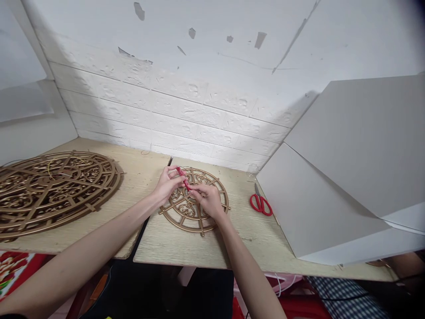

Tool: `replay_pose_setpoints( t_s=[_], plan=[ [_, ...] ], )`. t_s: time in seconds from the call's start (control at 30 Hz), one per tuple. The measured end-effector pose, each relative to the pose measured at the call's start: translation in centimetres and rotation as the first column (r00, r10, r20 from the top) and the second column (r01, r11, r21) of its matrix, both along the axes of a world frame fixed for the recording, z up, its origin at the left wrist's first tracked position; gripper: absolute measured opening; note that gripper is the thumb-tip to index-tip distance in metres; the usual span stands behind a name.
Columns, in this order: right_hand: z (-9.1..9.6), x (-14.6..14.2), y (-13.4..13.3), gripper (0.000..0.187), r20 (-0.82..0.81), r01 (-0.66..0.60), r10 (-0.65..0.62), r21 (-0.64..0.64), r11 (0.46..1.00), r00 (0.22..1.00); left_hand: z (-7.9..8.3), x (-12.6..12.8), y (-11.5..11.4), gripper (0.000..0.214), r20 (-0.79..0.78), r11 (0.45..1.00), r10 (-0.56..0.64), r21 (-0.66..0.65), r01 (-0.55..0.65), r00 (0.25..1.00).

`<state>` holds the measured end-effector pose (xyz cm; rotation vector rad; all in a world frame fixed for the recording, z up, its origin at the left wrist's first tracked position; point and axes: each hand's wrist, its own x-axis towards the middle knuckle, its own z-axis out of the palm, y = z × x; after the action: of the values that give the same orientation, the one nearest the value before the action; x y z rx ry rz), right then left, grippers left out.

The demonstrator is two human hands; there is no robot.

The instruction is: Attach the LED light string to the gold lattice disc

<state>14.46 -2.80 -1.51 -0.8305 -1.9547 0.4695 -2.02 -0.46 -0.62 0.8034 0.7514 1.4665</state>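
A round gold openwork ornament (186,212) lies flat on the wooden table (199,248) in front of me. Both my hands are over its upper middle. My left hand (168,185) pinches the upper end of a thin red strip (183,178), fingers closed on it. My right hand (207,198) pinches the strip's lower end, fingers curled and pressed together, resting on the ornament.
A stack of larger gold openwork discs (56,186) lies at the left. Red-handled scissors (260,204) lie to the right of the ornament. A big white board (332,186) leans at the right. A white brick-pattern wall (166,110) stands behind.
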Motion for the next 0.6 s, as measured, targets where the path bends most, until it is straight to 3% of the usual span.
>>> replay_pose_setpoints(
  t_s=[0.3, 0.47, 0.6],
  plan=[
    [0.13, -0.03, -0.08, 0.022, -0.082, -0.023, 0.010, -0.161, 0.987, 0.997, -0.12, 0.11, 0.00, 0.042, 0.061, 0.997, 0.030, -0.073, -0.026, 0.998],
    [0.00, -0.19, 0.01, 0.019, -0.193, -0.005, -0.046, -0.260, 0.966, 0.980, -0.60, 0.10, 0.47, 0.020, 0.120, 0.992, -0.045, -0.115, 0.059, 0.992],
    [-0.12, -0.24, 0.09, 0.021, -0.227, 0.030, -0.098, -0.285, 0.958, 0.969, -0.55, 0.03, 0.43, 0.016, 0.158, 0.986, -0.052, -0.148, 0.075, 0.986]
  ],
)
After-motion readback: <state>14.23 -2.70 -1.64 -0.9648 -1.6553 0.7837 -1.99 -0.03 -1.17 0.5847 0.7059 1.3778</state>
